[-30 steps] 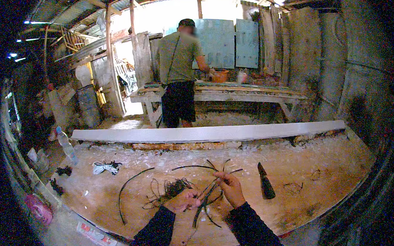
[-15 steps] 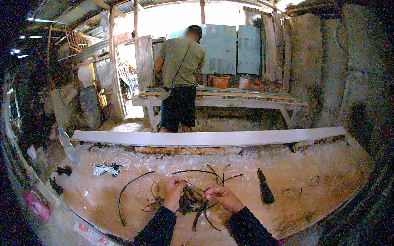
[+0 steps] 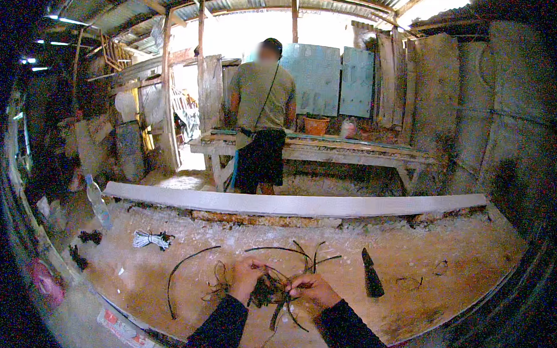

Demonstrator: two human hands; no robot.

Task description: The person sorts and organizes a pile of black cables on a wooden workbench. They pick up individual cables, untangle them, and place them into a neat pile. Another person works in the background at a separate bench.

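Over the near middle of the wooden table [image 3: 133, 291], my left hand [image 3: 247, 279] pinches a thin dark strand. My right hand [image 3: 314, 289] is closed too, thumb against finger, on what looks like the strand's other end. Between and just below my hands lies a dark tangled bundle of strips [image 3: 264, 292], partly covered by them. A loop of thin brown strands [image 3: 216, 282] lies beside my left hand. Beyond my right hand are several loose dark strips [image 3: 306, 253]. A long curved dark strip [image 3: 176, 271] rests further left.
A dark tapered piece [image 3: 372, 276] and thin loops [image 3: 410, 281] lie at right. A white cord bundle [image 3: 152, 239], dark clumps [image 3: 78, 258] and a clear bottle [image 3: 96, 199] are at left. A white beam [image 3: 302, 203] borders the far edge. Beyond, a person [image 3: 262, 106] stands by a bench [image 3: 347, 153].
My hands have come slightly closer together, and the strand between them looks less stretched. The person at the far bench has straightened up. The whole view has shifted a little.
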